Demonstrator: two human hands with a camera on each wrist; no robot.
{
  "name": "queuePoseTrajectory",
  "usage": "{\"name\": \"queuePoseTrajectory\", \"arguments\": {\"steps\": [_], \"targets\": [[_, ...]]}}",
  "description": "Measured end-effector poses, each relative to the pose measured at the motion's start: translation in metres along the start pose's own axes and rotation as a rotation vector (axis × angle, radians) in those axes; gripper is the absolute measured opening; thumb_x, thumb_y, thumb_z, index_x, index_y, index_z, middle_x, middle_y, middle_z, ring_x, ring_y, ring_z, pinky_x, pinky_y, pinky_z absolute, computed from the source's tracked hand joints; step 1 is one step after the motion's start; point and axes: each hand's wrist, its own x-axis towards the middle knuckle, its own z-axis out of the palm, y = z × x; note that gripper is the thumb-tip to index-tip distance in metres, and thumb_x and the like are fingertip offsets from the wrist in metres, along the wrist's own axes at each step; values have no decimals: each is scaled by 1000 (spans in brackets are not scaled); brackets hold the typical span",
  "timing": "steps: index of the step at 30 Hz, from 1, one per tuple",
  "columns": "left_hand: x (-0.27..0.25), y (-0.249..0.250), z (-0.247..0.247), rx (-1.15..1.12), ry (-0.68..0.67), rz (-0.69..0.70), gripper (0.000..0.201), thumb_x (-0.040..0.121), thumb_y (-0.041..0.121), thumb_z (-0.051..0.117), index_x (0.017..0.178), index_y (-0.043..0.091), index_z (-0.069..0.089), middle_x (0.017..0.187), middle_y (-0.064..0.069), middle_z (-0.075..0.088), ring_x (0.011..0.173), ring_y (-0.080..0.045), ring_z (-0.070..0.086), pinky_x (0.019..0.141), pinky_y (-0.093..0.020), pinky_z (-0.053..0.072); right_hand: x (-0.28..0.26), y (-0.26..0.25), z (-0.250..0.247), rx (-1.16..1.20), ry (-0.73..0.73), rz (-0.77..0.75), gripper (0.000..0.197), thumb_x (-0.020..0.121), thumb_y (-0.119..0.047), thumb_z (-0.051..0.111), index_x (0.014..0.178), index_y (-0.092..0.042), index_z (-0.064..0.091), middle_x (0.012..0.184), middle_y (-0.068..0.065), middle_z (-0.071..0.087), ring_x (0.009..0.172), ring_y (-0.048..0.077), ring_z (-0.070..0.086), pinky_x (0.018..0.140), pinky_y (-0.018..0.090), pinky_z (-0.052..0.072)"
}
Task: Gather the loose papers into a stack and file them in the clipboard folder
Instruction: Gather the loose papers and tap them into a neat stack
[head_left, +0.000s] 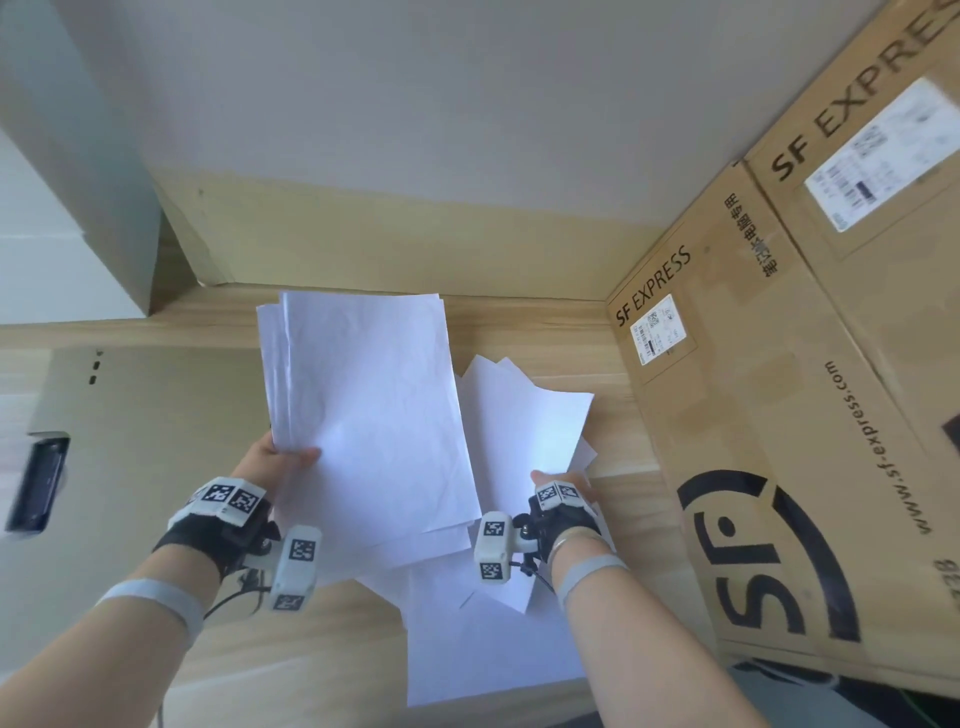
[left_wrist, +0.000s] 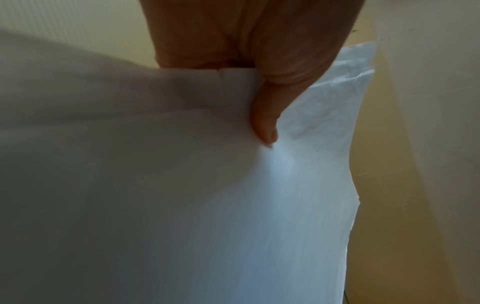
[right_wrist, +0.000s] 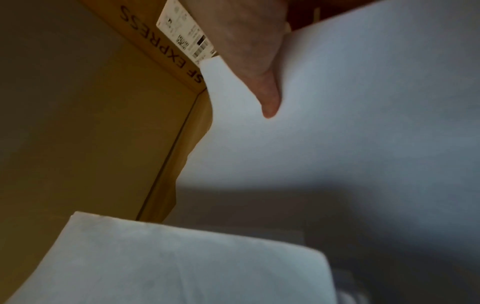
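My left hand grips a bunch of several white sheets by its left edge, lifted off the desk, thumb on top. The left wrist view shows that thumb pressed on the paper bunch. My right hand pinches a second, fanned bunch of white sheets at its near edge; in the right wrist view a finger lies against that paper. More loose sheets lie flat on the desk below. The clipboard folder lies open at the left, its clip at its left side.
Large SF Express cardboard boxes stand close on the right. A grey wall and a wooden ledge run behind the wooden desk. A grey panel rises at the back left.
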Motion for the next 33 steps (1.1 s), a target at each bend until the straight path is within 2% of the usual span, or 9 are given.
{"name": "queuePoseTrajectory", "arguments": {"steps": [4,6,8,10,13,18,22,27,33], "targets": [[-1,0,7,19,-20,7,21,86,-7,55,102,7,54,74,-10,59,67,-26,52,77,-41,46,1,4,-1,-19,-27,59,25,73,-22,73,80,-12,52,121,5,48,103,20,50,43,22,38],[-3,0,6,28,-28,8,17,86,-7,54,93,8,56,76,-11,56,67,-26,51,73,-38,46,1,-1,-1,-23,0,5,25,73,-17,74,92,-10,59,119,11,57,103,26,57,56,20,49],[-3,-1,4,32,-25,9,20,86,-8,53,84,11,57,74,-11,56,65,-26,52,67,-34,45,5,-3,0,9,3,-94,28,77,-7,66,105,-8,59,110,12,66,92,28,64,72,29,52],[-3,-2,0,41,-17,8,19,86,-8,53,85,10,57,62,-10,63,57,-26,59,61,-32,48,4,-2,-2,125,54,-143,34,80,-2,59,113,-8,55,107,12,68,80,26,63,66,28,47],[-2,-3,-7,32,5,-4,19,86,-8,54,90,10,57,55,-3,66,51,-20,63,51,-29,52,2,-9,-12,249,98,-153,48,86,-8,58,131,-9,44,125,12,59,98,30,62,74,30,48],[0,-4,-13,0,27,-20,26,86,-7,54,109,7,52,76,-11,56,67,-26,51,64,-35,45,11,-39,-44,113,70,-322,22,94,-13,49,108,3,56,113,17,63,103,32,60,81,30,41],[1,-2,-15,1,45,-30,29,87,-8,53,111,8,51,76,-10,55,66,-26,50,64,-35,45,15,-68,-76,85,116,-438,27,95,-17,49,112,3,55,112,18,61,106,31,59,83,30,41],[5,0,-19,46,43,-54,37,86,-7,55,123,-1,52,78,-12,56,69,-28,52,81,-46,46,28,-96,-107,231,150,-542,32,93,-14,51,117,5,54,120,20,60,101,23,56,85,27,37],[4,3,-22,50,21,-52,37,87,-7,54,124,-5,51,77,-12,56,66,-27,53,65,-37,47,18,-119,-107,251,68,-619,24,91,-11,50,109,5,55,99,12,55,88,18,49,77,26,36]]}}
